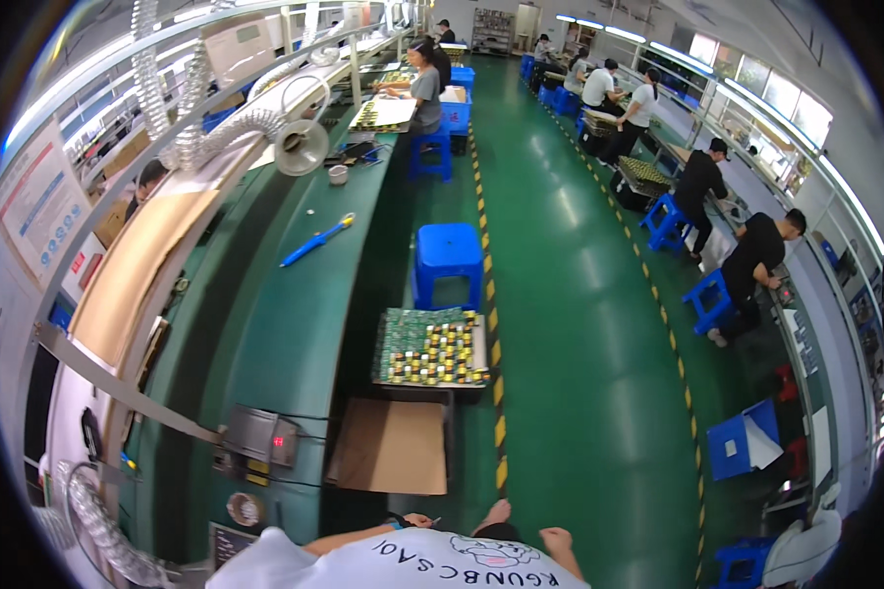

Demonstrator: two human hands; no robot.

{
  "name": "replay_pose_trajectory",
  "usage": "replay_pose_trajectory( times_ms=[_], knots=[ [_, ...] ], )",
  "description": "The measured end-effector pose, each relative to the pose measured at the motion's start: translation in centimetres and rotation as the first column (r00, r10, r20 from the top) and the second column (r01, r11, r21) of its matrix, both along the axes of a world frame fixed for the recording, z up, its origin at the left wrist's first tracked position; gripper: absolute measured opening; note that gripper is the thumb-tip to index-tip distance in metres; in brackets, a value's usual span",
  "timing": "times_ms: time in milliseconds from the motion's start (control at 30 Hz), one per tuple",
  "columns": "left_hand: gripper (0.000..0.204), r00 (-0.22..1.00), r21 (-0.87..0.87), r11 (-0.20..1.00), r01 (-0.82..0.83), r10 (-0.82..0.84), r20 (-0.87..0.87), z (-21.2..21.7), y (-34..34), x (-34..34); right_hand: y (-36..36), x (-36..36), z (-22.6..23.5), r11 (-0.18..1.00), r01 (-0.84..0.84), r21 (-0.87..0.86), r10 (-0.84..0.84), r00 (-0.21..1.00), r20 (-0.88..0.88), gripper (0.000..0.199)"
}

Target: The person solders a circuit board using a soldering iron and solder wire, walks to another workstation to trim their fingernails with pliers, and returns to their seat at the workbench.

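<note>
My white printed T-shirt (413, 564) fills the bottom edge. My left hand (417, 520), a dark band on its wrist, sits just above the shirt, close to the near edge of a brown cardboard sheet (391, 447). A thin small thing shows at its fingertips, too small to identify. My right hand (557, 538) is curled into a fist over the green floor, touching nothing. Beyond the cardboard lies a tray of green circuit boards with yellow parts (432, 346).
A long green workbench (295, 324) runs along the left with a grey box with a red display (260, 435), a blue tool (316, 240) and a flexible duct hose (300, 145). A blue stool (449, 257) stands beyond the tray. Other people sit at benches far ahead and to the right.
</note>
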State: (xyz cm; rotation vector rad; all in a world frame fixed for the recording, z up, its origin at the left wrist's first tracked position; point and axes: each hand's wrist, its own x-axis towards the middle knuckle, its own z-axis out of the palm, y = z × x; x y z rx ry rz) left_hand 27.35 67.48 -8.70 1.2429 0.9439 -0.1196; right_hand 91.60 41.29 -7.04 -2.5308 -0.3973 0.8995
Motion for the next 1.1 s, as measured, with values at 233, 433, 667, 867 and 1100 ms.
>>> replay_pose_trajectory(
  times_ms=[233, 433, 667, 867, 1100],
  knots=[
    [0.025, 0.841, 0.502, 0.763, 0.406, -0.527, 0.12, 3.3, 0.6, 36.7, -15.5, 16.4, -9.7, 0.856, -0.021, 0.517, 0.214, 0.924, -0.316, 0.016],
    [0.021, 0.812, 0.604, 0.658, 0.45, -0.583, 0.03, 15.9, -4.2, 59.4, -12.5, 21.8, -2.2, 0.902, -0.048, 0.43, 0.188, 0.938, -0.29, 0.016],
    [0.018, 0.816, 0.703, 0.629, 0.331, -0.565, 0.121, 17.7, -0.5, 67.2, -9.8, 27.7, 0.1, 0.949, -0.059, 0.309, 0.132, 0.966, -0.221, 0.015],
    [0.02, 0.799, 0.633, 0.586, 0.506, -0.595, -0.087, 6.1, 7.3, 74.0, 0.0, 34.7, 1.2, 0.972, -0.06, 0.229, 0.09, 0.988, -0.123, 0.015],
    [0.025, 0.956, 0.948, 0.125, 0.292, -0.026, -0.291, -10.0, 22.2, 84.6, 24.3, 51.5, 4.6, 0.968, -0.156, 0.196, 0.145, 0.987, 0.068, 0.015]
  ],
)
